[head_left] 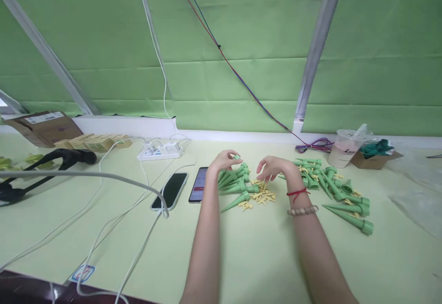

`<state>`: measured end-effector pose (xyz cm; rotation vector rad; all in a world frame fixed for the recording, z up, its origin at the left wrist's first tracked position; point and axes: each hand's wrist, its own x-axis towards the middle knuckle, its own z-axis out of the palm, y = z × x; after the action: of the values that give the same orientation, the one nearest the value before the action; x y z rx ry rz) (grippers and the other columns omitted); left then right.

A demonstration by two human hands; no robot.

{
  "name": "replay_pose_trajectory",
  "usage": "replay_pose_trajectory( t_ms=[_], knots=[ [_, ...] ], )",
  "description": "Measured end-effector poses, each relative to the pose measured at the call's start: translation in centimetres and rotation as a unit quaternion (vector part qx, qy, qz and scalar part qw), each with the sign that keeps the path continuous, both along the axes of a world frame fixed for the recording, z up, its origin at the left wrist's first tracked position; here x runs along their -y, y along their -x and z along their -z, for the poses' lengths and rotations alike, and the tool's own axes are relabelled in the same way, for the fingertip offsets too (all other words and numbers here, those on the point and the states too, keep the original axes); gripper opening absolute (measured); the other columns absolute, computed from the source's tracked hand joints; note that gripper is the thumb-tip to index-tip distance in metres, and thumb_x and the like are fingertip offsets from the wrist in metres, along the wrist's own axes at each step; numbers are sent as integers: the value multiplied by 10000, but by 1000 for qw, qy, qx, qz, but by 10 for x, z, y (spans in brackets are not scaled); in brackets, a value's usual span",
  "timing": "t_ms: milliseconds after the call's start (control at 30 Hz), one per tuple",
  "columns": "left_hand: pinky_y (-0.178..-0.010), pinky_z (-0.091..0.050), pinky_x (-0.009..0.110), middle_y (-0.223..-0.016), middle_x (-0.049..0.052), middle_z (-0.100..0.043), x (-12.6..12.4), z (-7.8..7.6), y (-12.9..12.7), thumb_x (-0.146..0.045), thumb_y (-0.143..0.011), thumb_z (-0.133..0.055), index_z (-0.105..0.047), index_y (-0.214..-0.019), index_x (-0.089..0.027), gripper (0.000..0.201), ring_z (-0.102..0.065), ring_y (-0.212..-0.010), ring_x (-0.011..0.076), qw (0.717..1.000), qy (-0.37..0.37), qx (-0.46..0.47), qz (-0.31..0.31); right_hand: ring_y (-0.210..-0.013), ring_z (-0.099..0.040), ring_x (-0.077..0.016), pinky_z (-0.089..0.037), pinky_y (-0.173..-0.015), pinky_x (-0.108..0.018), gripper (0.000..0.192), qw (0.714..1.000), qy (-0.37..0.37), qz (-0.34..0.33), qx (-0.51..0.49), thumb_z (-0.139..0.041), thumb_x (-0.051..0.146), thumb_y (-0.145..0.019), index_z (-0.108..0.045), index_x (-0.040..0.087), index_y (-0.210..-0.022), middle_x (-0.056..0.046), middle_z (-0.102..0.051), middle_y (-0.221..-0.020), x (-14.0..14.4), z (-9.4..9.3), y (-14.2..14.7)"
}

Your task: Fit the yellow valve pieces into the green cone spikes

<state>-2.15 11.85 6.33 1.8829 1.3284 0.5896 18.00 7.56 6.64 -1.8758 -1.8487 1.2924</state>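
Note:
My left hand (223,160) is raised just above a bundle of green plastic cone spikes (235,182) and pinches the round green end of one spike (236,157) between thumb and fingers. My right hand (274,168) hovers over a heap of small yellow plastic pieces (262,197) with its fingers curled down; whether it holds a piece I cannot tell. A red string and a bead bracelet circle my right wrist. To the right lies a looser pile of green cone spikes (331,189) mixed with yellow pieces.
Two phones (171,190) (198,184) lie left of the spikes. A white power strip (160,151) and several cables trail across the pale green table (258,258). A plastic cup (343,147), a small cardboard tray (375,159), boxes (44,127) and a black tool (51,161) stand along the back.

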Motion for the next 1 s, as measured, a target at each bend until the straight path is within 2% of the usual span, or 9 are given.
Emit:
replay_pose_trajectory(
  t_ms=[67, 133, 267, 367, 567, 700, 800, 867, 1000],
  knots=[
    [-473, -442, 203, -628, -12, -551, -14, 19, -8, -300, -603, -716, -638, -873, -151, 318, -515, -482, 83, 1000, 15, -27, -4, -659, -658, -176, -502, -627, -263, 302, 999, 29, 10, 30, -781, 205, -500, -586, 160, -726, -13, -649, -565, -10, 14, 0],
    [-477, -437, 208, -600, -17, -556, -21, 29, -14, -265, -567, -734, -655, -848, -158, 310, -517, -479, 91, 999, 19, -48, 0, -670, -663, -182, -504, -662, -275, 264, 998, 47, 9, 40, -769, 196, -523, -595, 152, -717, -21, -654, -567, -15, 23, 1],
    [-491, -429, 211, -683, 3, -611, -22, 24, -21, -283, -560, -731, -670, -886, -173, 350, -522, -496, 93, 997, 3, -71, 16, -705, -666, -183, -512, -666, -268, 221, 998, 65, 0, 22, -719, 290, -622, -605, 141, -739, -57, -684, -671, -14, 24, 1],
    [-509, -436, 217, -705, 13, -634, -21, 19, -24, -285, -539, -740, -678, -887, -173, 371, -541, -520, 106, 996, 1, -86, 29, -755, -664, -197, -514, -680, -283, 298, 998, 61, 1, 15, -706, 391, -643, -607, 138, -766, -84, -696, -769, -12, 18, 0],
    [-521, -440, 234, -659, 19, -640, -24, 24, -27, -216, -466, -767, -672, -768, -151, 323, -563, -539, 134, 994, 14, -110, 24, -837, -644, -214, -503, -723, -308, 412, 999, 29, 18, 38, -671, 517, -653, -606, 134, -790, -117, -688, -888, -11, 7, -5],
    [-540, -445, 230, -770, 37, -646, -20, 12, -21, -234, -535, -739, -650, -828, -152, 317, -576, -583, 131, 995, -8, -95, 12, -849, -639, -209, -505, -706, -294, 420, 1000, 1, 21, 10, -634, 518, -693, -625, 141, -879, -124, -677, -955, -2, -2, -23],
    [-565, -444, 244, -840, 59, -633, -15, -2, -16, -297, -615, -698, -630, -900, -148, 329, -575, -607, 134, 996, -32, -88, 6, -963, -602, -214, -482, -773, -282, 374, 995, -93, 43, -11, -610, 472, -731, -646, 169, -948, -106, -644, -1079, 5, -3, -51],
    [-591, -443, 254, -910, 71, -620, -11, -10, -16, -351, -659, -663, -615, -954, -160, 355, -583, -664, 146, 995, -60, -80, -1, -1027, -573, -206, -446, -843, -268, 330, 984, -145, 96, 23, -580, 423, -765, -655, 184, -980, -84, -627, -1126, 8, 2, -71],
    [-725, -436, 282, -1023, 74, -575, -6, -18, -25, -385, -679, -651, -609, -990, -203, 362, -565, -884, 190, 974, -211, -44, -65, -996, -584, -251, -445, -824, -306, 376, 963, -131, 210, 103, -697, 331, -640, -668, 183, -984, -92, -640, -1091, 9, 23, -98]
  ],
)
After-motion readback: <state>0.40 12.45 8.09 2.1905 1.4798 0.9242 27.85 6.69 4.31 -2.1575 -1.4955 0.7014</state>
